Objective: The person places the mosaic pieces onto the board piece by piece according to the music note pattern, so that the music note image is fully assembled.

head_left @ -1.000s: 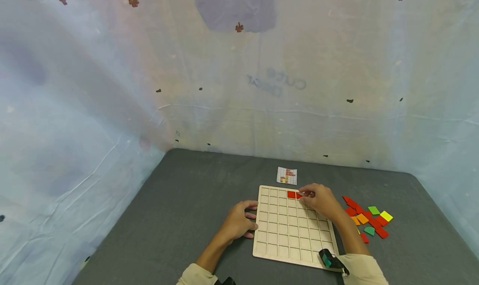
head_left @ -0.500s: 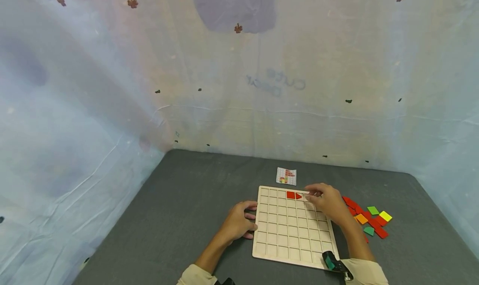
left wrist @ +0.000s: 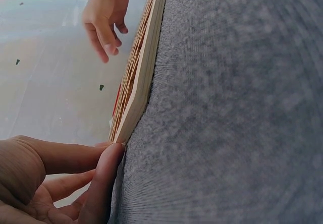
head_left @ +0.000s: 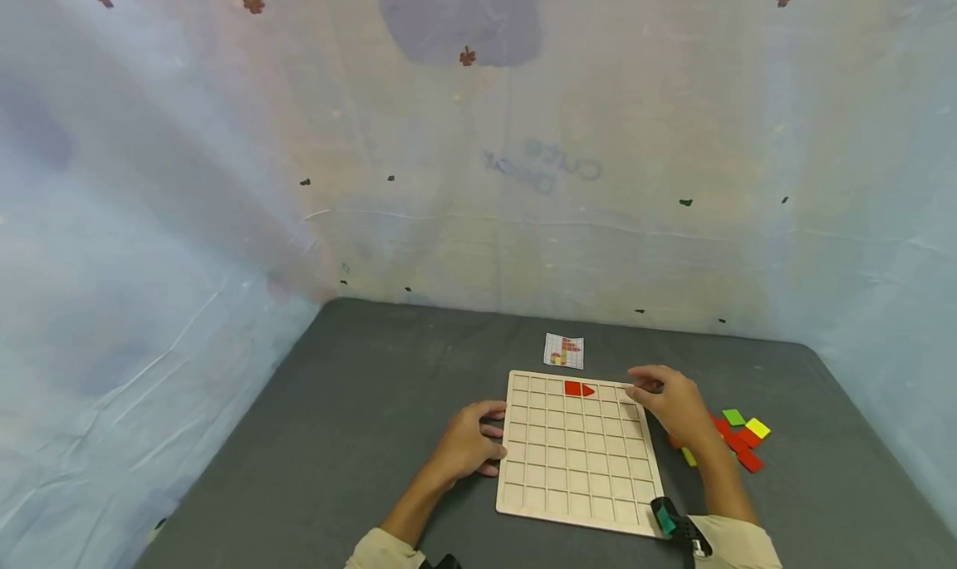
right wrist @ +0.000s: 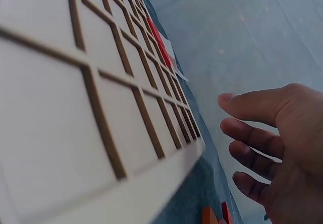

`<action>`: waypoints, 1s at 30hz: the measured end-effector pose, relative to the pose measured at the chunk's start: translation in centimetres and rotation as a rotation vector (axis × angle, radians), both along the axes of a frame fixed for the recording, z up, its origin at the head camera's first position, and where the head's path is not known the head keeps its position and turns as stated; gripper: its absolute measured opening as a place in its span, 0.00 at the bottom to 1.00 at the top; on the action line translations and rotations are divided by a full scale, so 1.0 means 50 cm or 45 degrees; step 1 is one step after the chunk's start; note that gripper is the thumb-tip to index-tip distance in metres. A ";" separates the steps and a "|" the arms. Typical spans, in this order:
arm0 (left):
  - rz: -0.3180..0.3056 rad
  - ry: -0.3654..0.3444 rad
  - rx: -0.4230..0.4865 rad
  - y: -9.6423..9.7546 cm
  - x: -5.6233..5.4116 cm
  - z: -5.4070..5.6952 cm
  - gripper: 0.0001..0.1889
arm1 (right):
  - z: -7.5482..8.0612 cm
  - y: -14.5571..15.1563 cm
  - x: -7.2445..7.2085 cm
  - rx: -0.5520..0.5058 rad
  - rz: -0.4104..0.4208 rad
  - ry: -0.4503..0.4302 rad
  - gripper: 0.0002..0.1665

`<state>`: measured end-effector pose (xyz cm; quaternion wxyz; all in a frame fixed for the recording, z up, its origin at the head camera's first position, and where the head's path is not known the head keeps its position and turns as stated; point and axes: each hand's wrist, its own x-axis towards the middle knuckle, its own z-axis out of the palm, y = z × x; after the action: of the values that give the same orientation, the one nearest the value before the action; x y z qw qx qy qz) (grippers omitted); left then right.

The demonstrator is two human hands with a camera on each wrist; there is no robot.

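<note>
A pale wooden grid board [head_left: 568,448] lies flat on the table. In its far row a red square tile [head_left: 572,388] and a smaller red pointed tile [head_left: 588,390] sit side by side. My left hand [head_left: 469,443] touches the board's left edge, its thumb and index fingertip apart along that edge in the head view. My right hand [head_left: 673,399] hovers by the far right corner, fingers loosely bent with nothing between them, as the right wrist view shows the hand [right wrist: 287,148] beside the grid.
A small pattern card [head_left: 564,350] with red and yellow squares lies behind the board. Several red, green, yellow and orange tiles [head_left: 750,459] are piled right of the board, partly hidden by my right forearm. A patterned fabric wall [head_left: 478,262] rises behind the grey table [head_left: 374,386].
My right hand has moved right, away from the red pointed tile in the far row, to the board's far right corner. The left hand stays at the left edge.
</note>
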<state>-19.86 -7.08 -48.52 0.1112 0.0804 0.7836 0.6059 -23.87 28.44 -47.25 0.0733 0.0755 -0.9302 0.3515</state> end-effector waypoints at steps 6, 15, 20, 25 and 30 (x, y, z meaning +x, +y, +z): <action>-0.007 -0.003 0.011 -0.006 -0.001 -0.003 0.37 | 0.000 0.023 0.002 0.010 -0.044 -0.049 0.22; 0.003 -0.001 -0.018 -0.009 -0.002 -0.007 0.36 | -0.010 0.054 0.006 0.035 -0.103 -0.035 0.23; 0.003 0.000 -0.028 -0.007 -0.002 -0.006 0.36 | -0.014 0.070 0.013 0.055 -0.149 -0.033 0.23; 0.000 0.000 -0.025 -0.004 -0.003 -0.005 0.36 | -0.016 0.089 0.017 0.074 -0.200 -0.080 0.25; -0.006 -0.006 -0.032 0.000 -0.004 -0.004 0.36 | -0.013 0.097 0.019 0.089 -0.241 -0.149 0.28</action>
<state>-20.06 -7.09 -48.70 0.1154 0.0796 0.7906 0.5961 -22.94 33.31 -47.88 0.0491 -0.0307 -0.9476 0.3141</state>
